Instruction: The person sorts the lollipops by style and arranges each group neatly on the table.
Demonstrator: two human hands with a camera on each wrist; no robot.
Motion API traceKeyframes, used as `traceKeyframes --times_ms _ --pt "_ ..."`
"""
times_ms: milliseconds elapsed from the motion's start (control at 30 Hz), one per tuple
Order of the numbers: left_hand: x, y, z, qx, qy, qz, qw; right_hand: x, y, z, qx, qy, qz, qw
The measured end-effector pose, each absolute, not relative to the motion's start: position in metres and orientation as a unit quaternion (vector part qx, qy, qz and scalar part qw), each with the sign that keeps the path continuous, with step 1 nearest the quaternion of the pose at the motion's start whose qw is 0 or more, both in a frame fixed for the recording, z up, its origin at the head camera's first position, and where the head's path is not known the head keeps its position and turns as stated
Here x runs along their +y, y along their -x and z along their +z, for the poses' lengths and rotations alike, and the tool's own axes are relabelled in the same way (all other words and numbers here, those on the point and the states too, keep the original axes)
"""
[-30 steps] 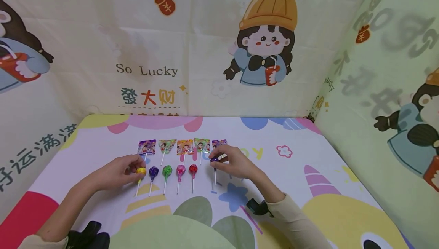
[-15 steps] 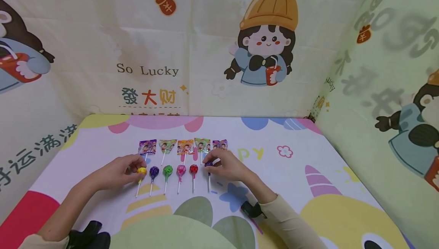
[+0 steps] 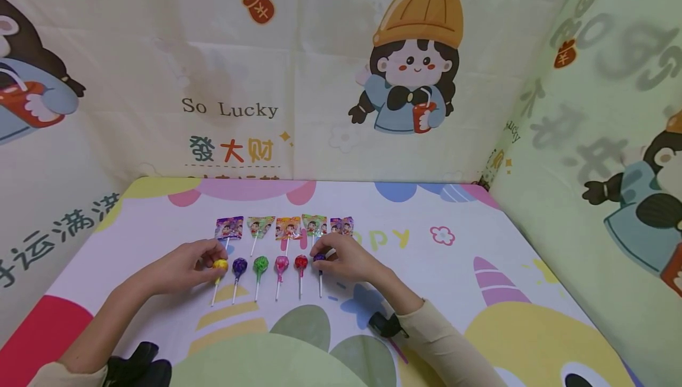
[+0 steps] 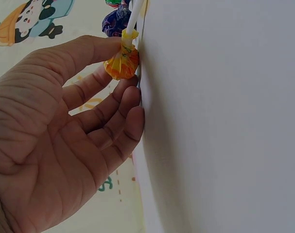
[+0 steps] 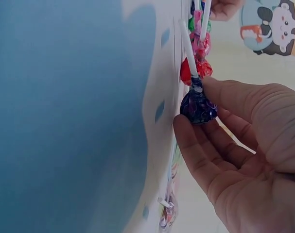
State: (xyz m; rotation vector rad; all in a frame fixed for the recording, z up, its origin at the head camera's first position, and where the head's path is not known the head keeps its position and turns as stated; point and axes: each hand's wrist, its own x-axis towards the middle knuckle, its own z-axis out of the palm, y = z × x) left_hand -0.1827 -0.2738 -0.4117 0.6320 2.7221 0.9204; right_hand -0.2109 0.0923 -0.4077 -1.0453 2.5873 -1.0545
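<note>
My left hand [image 3: 183,267] pinches the round head of a yellow lollipop [image 4: 122,64] between thumb and index finger, at the left end of a row. At the row's right end, my right hand [image 3: 348,258] holds a dark purple lollipop [image 5: 199,108] by its wrapped head, thumb and fingers on either side. Between the hands lie a purple lollipop [image 3: 239,267], a green one [image 3: 260,265], a pink one [image 3: 281,264] and a red one [image 3: 301,263]. The red one sits close beside the purple lollipop in my right hand. All the sticks point toward me.
Behind this row lies another of flat-bagged lollipops, among them a purple bag [image 3: 229,227], an orange bag [image 3: 288,228] and a green bag [image 3: 314,223]. They rest on a printed tabletop [image 3: 415,268]. A cartoon-patterned cloth wall [image 3: 319,79] stands behind the table.
My right hand has moved left with the dark purple lollipop, bringing it up beside the red one. The left hand and the other lollipops have stayed put.
</note>
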Motion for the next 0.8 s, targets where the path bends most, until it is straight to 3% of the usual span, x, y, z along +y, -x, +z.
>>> traceKeyframes --times_ms 800 --pt "-0.2724 0.1793 -0.4093 0.916 -0.225 0.318 0.093 0.0891 0.2069 -0.4064 0.876 0.317 -0.356 0.069"
